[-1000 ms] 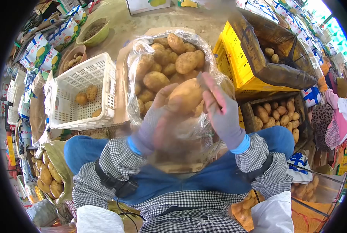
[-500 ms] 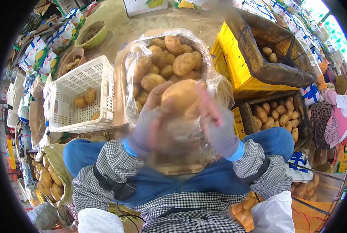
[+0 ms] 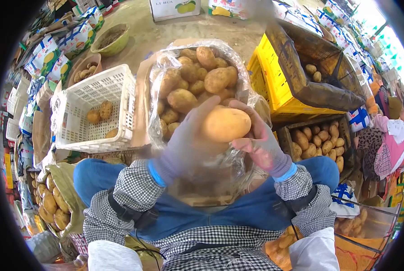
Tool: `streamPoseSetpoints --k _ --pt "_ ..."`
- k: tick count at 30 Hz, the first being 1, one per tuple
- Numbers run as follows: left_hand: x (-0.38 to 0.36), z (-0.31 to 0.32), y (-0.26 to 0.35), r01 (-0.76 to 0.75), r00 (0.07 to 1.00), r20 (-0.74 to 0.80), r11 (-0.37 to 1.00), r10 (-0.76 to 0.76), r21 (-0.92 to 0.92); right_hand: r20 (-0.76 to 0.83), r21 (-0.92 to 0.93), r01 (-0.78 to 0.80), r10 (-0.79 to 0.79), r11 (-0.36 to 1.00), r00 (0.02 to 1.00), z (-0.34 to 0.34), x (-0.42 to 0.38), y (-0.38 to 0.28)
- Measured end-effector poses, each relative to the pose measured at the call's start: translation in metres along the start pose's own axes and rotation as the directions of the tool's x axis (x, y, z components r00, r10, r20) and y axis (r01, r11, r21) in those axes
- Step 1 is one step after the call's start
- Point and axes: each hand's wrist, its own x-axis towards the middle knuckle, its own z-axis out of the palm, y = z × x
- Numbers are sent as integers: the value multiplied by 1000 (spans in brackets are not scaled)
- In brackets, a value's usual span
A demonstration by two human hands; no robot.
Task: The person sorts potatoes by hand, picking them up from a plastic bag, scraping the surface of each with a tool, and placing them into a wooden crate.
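Observation:
A large, smooth potato (image 3: 227,125) is held between my two gloved hands over the near side of a plastic-lined box (image 3: 141,97). My left hand (image 3: 186,137), slightly blurred, grips its left end. Curled round the right end are the fingers of my right hand (image 3: 265,147). Both gloves are grey, with blue cuffs at the wrists. Behind my hands, a heap of potatoes (image 3: 216,80) fills the box. Clear plastic film (image 3: 258,106) hangs over its right edge. My hands hide the near part of the box.
Left of the box stands a white crate (image 3: 95,88) with a few potatoes. Yellow crates (image 3: 274,77) topped by a dark-lined bin stand at the right, beside a box of smaller potatoes (image 3: 321,141). A sack of potatoes (image 3: 53,203) sits at lower left.
The potato has turned in my hands and shifted slightly right. My right hand, flatter and blurred before, now has its fingers round the potato's end.

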Motion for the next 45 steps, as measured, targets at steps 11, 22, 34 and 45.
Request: streamPoseSetpoints --k 11,22,34,45 --pt "-5 3 8 196 978 -28 958 -206 -208 -38 -356 82 -103 931 994 3 2 16" --pt "-3 -12 7 91 996 45 875 -79 -475 -102 -115 -8 -4 993 995 1 2 10" --pt "-9 -9 5 255 965 171 865 -199 -431 -25 -373 69 -84 925 996 -6 -2 4" --pt "26 -60 -22 206 940 -163 877 -301 -435 -78 -157 314 -328 936 941 -60 4 -43"
